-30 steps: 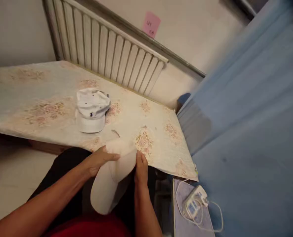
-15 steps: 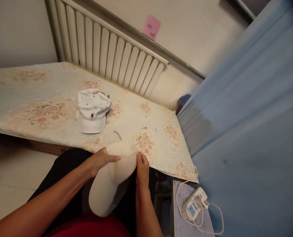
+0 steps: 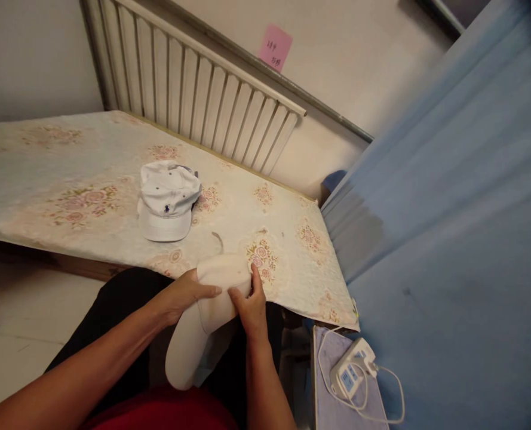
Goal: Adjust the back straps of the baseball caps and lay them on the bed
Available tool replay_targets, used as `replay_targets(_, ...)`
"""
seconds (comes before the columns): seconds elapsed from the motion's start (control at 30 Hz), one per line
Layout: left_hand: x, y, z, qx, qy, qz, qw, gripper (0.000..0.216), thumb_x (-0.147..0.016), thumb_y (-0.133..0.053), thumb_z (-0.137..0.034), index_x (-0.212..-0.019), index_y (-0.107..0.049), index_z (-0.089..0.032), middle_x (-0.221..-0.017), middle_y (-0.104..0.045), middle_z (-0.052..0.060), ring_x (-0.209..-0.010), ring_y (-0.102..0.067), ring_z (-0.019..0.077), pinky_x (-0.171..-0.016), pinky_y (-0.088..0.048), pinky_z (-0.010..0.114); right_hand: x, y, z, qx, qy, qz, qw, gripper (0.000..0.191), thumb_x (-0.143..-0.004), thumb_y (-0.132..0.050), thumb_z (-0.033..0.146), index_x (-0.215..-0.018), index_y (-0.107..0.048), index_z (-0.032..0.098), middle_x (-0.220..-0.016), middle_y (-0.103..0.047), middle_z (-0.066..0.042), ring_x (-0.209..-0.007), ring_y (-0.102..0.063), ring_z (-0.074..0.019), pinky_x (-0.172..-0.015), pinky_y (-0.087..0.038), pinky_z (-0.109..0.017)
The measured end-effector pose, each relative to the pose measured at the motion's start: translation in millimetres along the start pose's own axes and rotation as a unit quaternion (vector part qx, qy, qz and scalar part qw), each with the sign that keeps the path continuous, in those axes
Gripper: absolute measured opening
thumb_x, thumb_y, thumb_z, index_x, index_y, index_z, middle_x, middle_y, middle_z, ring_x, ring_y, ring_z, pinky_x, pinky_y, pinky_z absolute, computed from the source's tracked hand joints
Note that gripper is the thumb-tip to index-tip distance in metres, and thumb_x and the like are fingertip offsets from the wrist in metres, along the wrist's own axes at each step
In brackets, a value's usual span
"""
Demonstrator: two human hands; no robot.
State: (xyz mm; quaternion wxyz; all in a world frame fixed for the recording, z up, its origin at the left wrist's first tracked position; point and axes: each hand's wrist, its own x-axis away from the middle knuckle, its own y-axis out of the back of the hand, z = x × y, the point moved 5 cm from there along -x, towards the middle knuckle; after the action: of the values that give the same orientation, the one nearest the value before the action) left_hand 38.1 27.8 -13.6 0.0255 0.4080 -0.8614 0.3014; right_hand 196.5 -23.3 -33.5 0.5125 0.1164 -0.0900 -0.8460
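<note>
- Left hand grips a pale cap over the lap.
- Right hand, previously pinching the edge, now clasps the crown, thumb on top, apparently steadying it.

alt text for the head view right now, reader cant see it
A person's left hand and right hand hold an off-white cap over their lap. Beyond, a white cap lies on a floral sheet, with a radiator behind and a blue curtain at the picture's right.

Cap in hands (second cap on bed)
</note>
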Motion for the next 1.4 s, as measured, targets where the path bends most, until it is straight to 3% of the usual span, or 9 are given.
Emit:
replay_targets(0.23, 2.0, 0.5, 1.4, 0.000, 0.025, 0.014, 1.000, 0.060, -0.062, -0.082, -0.021, -0.119, -0.064, -0.016, -0.089, -0.076, 0.007, -0.072, -0.069, 0.0231, -0.068, -0.053, 0.033, -4.1, -2.6, -18.7, -0.053, -0.050, -0.013, 0.997, 0.065, -0.070, -0.071, 0.031, -0.131, -0.055, 0.014, -0.134, -0.060, -0.012, -0.123, -0.056, -0.0264, -0.106, -0.044, -0.039)
replay_targets(0.4, 1.0, 0.0, 0.3, 0.015, 0.038, 0.017, 0.999, 0.057, -0.059, -0.084, -0.022, -0.112, -0.067, -0.014, -0.084, -0.076, 0.008, -0.068, -0.068, 0.0221, -0.065, -0.053, 0.032, -6.2, -0.8, -26.9, -0.104, -0.067, -0.007, 0.992, 0.058, -0.073, -0.069, 0.036, -0.126, -0.058, 0.014, -0.125, -0.066, -0.012, -0.113, -0.063, -0.0246, -0.100, -0.048, -0.037)
replay_targets(0.6, -2.4, 6.8, -4.5, 0.042, 0.050, -0.032, 0.997, 0.056, -0.057, -0.084, -0.021, -0.111, -0.068, -0.018, -0.078, -0.076, 0.007, -0.064, -0.068, 0.0249, -0.064, -0.054, 0.038, 0.9, 3.3, -47.6, -0.164, -0.096, -0.030, 0.981, 0.050, -0.082, -0.059, 0.049, -0.120, -0.063, 0.017, -0.124, -0.067, -0.010, -0.113, -0.062, -0.0227, -0.096, -0.050, -0.035)
replay_targets(0.73, -6.9, 6.4, -13.0, 0.075, 0.022, -0.024, 0.997, 0.062, -0.059, -0.084, -0.019, -0.118, -0.065, -0.016, -0.081, -0.076, 0.009, -0.066, -0.069, 0.0267, -0.068, -0.055, 0.042, 12.7, -6.8, -71.0, -0.233, -0.140, 0.005, 0.962, 0.050, -0.083, -0.058, 0.054, -0.114, -0.066, 0.017, -0.107, -0.073, -0.008, -0.093, -0.069, -0.0207, -0.078, -0.057, -0.034)
replay_targets(0.9, -14.1, 2.1, -20.0, 0.127, 0.024, -0.004, 0.992, 0.061, -0.062, -0.082, -0.018, -0.120, -0.064, -0.016, -0.084, -0.076, 0.010, -0.068, -0.070, 0.0271, -0.071, -0.056, 0.044, 26.1, -22.5, -84.8, -0.321, -0.214, 0.069, 0.920, 0.052, -0.078, -0.065, 0.058, -0.104, -0.066, 0.014, -0.082, -0.074, -0.007, -0.065, -0.070, -0.0177, -0.058, -0.055, -0.028)
replay_targets(1.03, -23.9, 6.5, -24.2, 0.149, 0.042, -0.027, 0.988, 0.052, -0.065, -0.079, -0.018, -0.115, -0.066, -0.014, -0.077, -0.076, 0.009, -0.062, -0.069, 0.0263, -0.066, -0.056, 0.042, 30.9, -34.5, -81.2, -0.431, -0.240, 0.103, 0.864, 0.046, -0.079, -0.066, 0.054, -0.101, -0.066, 0.013, -0.090, -0.075, -0.011, -0.079, -0.072, -0.0218, -0.073, -0.058, -0.036)
replay_targets(1.13, -33.9, 10.4, -26.1, 0.175, 0.091, -0.024, 0.980, 0.044, -0.066, -0.077, -0.023, -0.108, -0.069, -0.011, -0.072, -0.075, 0.010, -0.061, -0.069, 0.0280, -0.067, -0.056, 0.044, 27.1, -44.7, -78.1, -0.463, -0.258, 0.109, 0.841, 0.038, -0.079, -0.068, 0.046, -0.100, -0.067, 0.014, -0.097, -0.075, -0.011, -0.085, -0.072, -0.0233, -0.081, -0.057, -0.040)
replay_targets(1.27, -52.1, 9.8, -33.5, 0.209, 0.171, -0.019, 0.963, 0.048, -0.065, -0.074, -0.039, -0.103, -0.070, -0.009, -0.067, -0.073, 0.011, -0.062, -0.068, 0.0331, -0.065, -0.056, 0.048, -0.1, -50.0, -67.9, -0.501, -0.225, 0.062, 0.833, 0.028, -0.069, -0.077, 0.035, -0.090, -0.068, 0.018, -0.096, -0.076, -0.007, -0.100, -0.069, -0.0254, -0.094, -0.053, -0.043)
replay_targets(1.4, -85.7, 11.5, -54.4, 0.199, 0.121, -0.027, 0.972, 0.065, -0.066, -0.066, -0.066, -0.110, -0.069, -0.018, -0.070, -0.074, 0.007, -0.076, -0.069, 0.0373, -0.065, -0.056, 0.046, -45.5, -46.3, -55.9, -0.495, -0.186, 0.023, 0.849, 0.032, -0.064, -0.078, 0.037, -0.089, -0.068, 0.019, -0.094, -0.076, -0.007, -0.104, -0.067, -0.0287, -0.095, -0.052, -0.047)
